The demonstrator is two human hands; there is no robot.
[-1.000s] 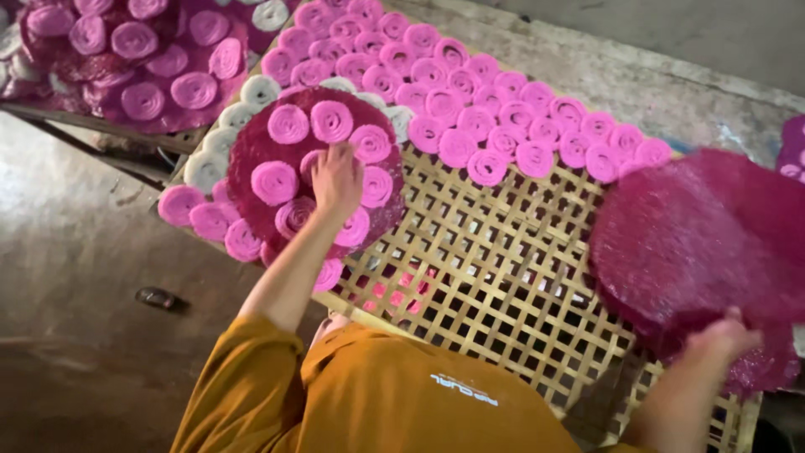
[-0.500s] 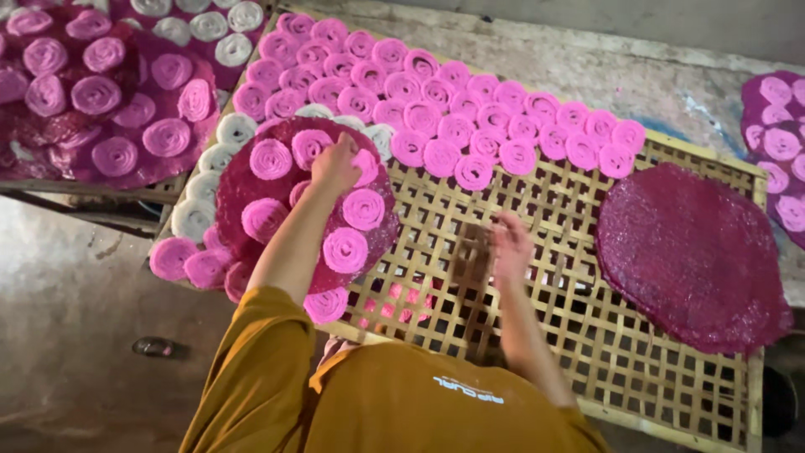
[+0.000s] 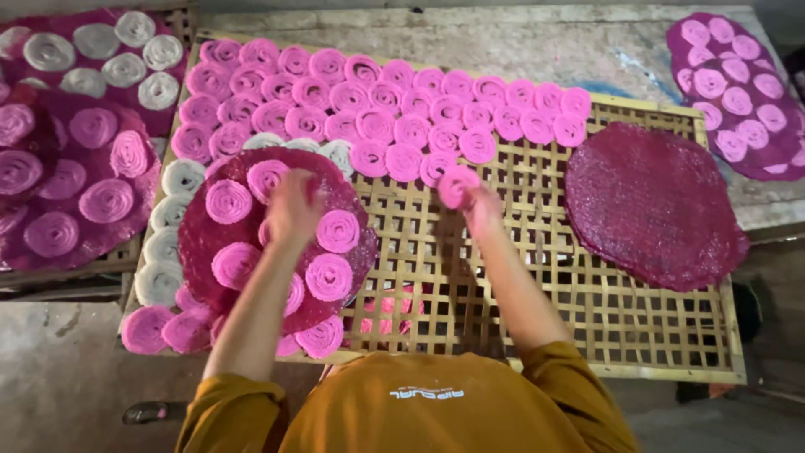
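**Two hands over a bamboo lattice tray of pink spiral discs**

The left hand (image 3: 292, 210) is stretched forward, arm nearly straight, and is laid over the dark magenta round sheet (image 3: 210, 243) loaded with pink coiled discs at the left end of the woven bamboo lattice tray (image 3: 537, 277). Its fingers are curled down onto the discs; whether one is pinched between them cannot be told, since the hand is blurred and seen from the back. The right hand (image 3: 480, 205) is raised over the tray's middle, forearm angled inward, and is closed around one pink coiled disc (image 3: 458, 186), which is held just below the lowest row of laid-out discs.

On the loaded sheet about seven pink coils can be counted, with others hidden under the hand and forearm. Roughly six pale cream coils (image 3: 168, 226) are ranged along its left edge. The rows of pink discs (image 3: 394, 105) across the tray's far side number some three dozen; an exact count is not possible. One bare magenta round sheet (image 3: 652, 205) lies at the right end. Further loaded sheets are cut off at the left edge (image 3: 75, 176) and the top right corner (image 3: 738, 92). An orange long-sleeved shirt (image 3: 436, 403) fills the bottom.
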